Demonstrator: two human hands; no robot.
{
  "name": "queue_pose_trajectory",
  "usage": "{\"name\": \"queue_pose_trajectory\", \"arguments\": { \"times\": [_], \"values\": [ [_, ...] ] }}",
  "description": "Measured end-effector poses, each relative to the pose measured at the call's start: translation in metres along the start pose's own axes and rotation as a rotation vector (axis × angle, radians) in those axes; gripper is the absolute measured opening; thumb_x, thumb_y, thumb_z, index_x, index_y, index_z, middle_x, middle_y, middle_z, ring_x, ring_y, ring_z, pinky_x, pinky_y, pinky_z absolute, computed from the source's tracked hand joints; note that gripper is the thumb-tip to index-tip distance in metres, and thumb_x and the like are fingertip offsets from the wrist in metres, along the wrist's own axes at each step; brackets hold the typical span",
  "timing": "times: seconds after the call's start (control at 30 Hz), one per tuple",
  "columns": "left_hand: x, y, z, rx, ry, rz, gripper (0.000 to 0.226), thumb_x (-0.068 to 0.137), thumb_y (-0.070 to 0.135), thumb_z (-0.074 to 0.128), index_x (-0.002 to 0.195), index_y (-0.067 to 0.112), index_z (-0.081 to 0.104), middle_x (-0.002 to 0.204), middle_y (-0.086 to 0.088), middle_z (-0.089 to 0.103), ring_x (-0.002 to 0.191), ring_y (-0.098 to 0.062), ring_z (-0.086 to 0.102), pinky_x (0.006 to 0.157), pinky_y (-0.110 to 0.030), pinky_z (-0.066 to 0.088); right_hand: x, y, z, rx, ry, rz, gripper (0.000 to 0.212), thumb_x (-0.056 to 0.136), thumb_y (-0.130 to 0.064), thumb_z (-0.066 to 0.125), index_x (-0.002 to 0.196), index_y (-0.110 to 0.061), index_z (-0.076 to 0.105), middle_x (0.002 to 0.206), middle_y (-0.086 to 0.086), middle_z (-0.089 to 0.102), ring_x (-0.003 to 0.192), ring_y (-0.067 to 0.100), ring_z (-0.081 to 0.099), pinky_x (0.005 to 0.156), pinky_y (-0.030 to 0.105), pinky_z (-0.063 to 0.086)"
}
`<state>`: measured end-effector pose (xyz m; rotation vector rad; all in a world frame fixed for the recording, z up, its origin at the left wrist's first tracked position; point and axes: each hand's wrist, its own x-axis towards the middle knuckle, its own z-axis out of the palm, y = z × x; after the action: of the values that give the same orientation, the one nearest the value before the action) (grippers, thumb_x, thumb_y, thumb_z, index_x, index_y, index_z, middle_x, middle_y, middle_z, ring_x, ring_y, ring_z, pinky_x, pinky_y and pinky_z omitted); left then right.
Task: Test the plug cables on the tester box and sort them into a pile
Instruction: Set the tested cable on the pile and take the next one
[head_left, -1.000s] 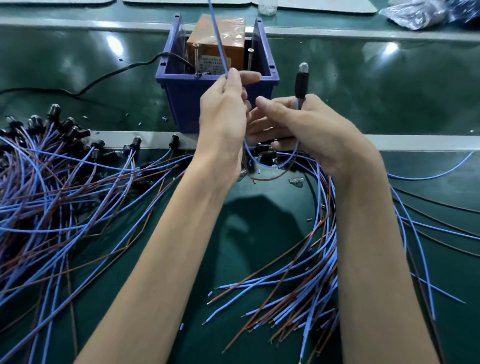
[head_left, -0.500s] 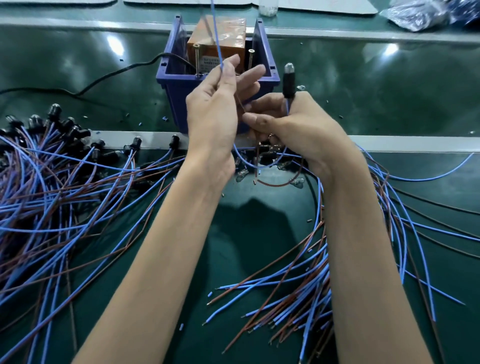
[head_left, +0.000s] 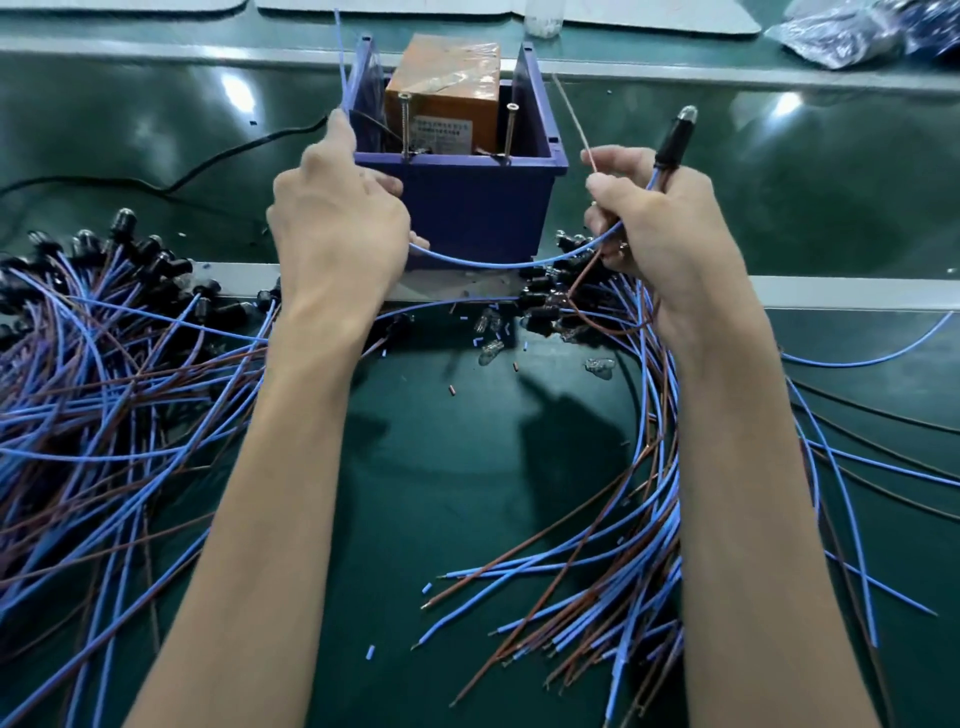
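One plug cable is up for test: the left hand (head_left: 337, 218) pinches the blue lead (head_left: 483, 264) near its free end, which rises past the left wall of the tester box (head_left: 467, 208), and the lead sags in a loop in front of the box to the right hand (head_left: 660, 218). That hand is curled round the black plug (head_left: 675, 137), held upright with its clear bulb tip on top, and pinches the brown lead (head_left: 569, 111) between thumb and forefinger, its end pointing up beside the box's right wall. The box stands mid-desk toward the far edge, with two upright screw posts (head_left: 404, 124) inside. The testing step looks to be starting; neither lead end touches a post yet. Next, each bare tip probably needs lowering onto its own post while the bulb stays in sight. Cable piles lie toward the left edge (head_left: 104, 338) and the near right (head_left: 623, 519) of the desk (head_left: 457, 467); which holds tested ones I cannot tell.
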<state>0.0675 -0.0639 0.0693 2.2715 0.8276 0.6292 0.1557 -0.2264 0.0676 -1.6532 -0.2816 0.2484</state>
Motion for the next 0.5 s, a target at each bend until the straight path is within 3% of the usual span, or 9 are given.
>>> {"name": "queue_pose_trajectory", "arguments": {
  "times": [0.07, 0.13, 0.23, 0.33, 0.5],
  "values": [
    [-0.001, 0.001, -0.008, 0.078, -0.006, -0.004, 0.030, 0.081, 0.006, 0.032, 0.103, 0.007, 0.052, 0.100, -0.006, 0.073, 0.092, -0.038, 0.068, 0.089, -0.042, 0.051, 0.000, 0.001, 0.003, 0.013, 0.005, -0.004, 0.021, 0.096, -0.007, 0.049, 0.111, -0.017, 0.060, 0.045, -0.011, 0.048, 0.044, 0.005, 0.039, 0.044, 0.014, 0.032],
    [-0.003, 0.004, -0.016, 0.115, -0.021, -0.020, 0.031, 0.075, 0.009, 0.029, 0.098, 0.005, 0.050, 0.105, -0.014, 0.070, 0.095, -0.043, 0.065, 0.090, -0.045, 0.050, 0.000, 0.002, 0.006, -0.009, -0.005, -0.008, 0.021, 0.095, -0.006, 0.048, 0.106, -0.019, 0.061, 0.043, -0.012, 0.049, 0.044, 0.004, 0.042, 0.045, 0.013, 0.034],
    [-0.005, 0.006, -0.026, 0.169, -0.082, -0.060, 0.026, 0.068, 0.009, 0.027, 0.089, 0.006, 0.043, 0.104, -0.011, 0.071, 0.099, -0.043, 0.063, 0.090, -0.045, 0.049, 0.001, 0.003, 0.011, 0.019, -0.026, 0.020, 0.022, 0.095, -0.003, 0.045, 0.106, -0.015, 0.060, 0.044, -0.010, 0.054, 0.046, 0.004, 0.048, 0.049, 0.015, 0.039],
    [-0.004, 0.006, -0.030, 0.131, -0.178, -0.115, 0.051, 0.060, 0.016, 0.029, 0.103, 0.009, 0.056, 0.108, -0.010, 0.069, 0.100, -0.042, 0.063, 0.096, -0.042, 0.048, 0.003, 0.003, 0.014, 0.038, -0.042, 0.057, 0.030, 0.093, 0.002, 0.041, 0.113, -0.015, 0.056, 0.047, -0.009, 0.060, 0.043, 0.002, 0.050, 0.051, 0.017, 0.042],
    [-0.007, 0.005, -0.029, 0.130, -0.178, -0.113, 0.046, 0.078, 0.012, 0.038, 0.115, 0.019, 0.065, 0.112, -0.015, 0.067, 0.103, -0.039, 0.062, 0.098, -0.043, 0.047, 0.003, 0.004, 0.012, 0.091, -0.008, 0.056, 0.025, 0.094, -0.001, 0.041, 0.104, -0.015, 0.060, 0.047, -0.010, 0.056, 0.041, 0.004, 0.045, 0.046, 0.015, 0.038]
  ]
}}
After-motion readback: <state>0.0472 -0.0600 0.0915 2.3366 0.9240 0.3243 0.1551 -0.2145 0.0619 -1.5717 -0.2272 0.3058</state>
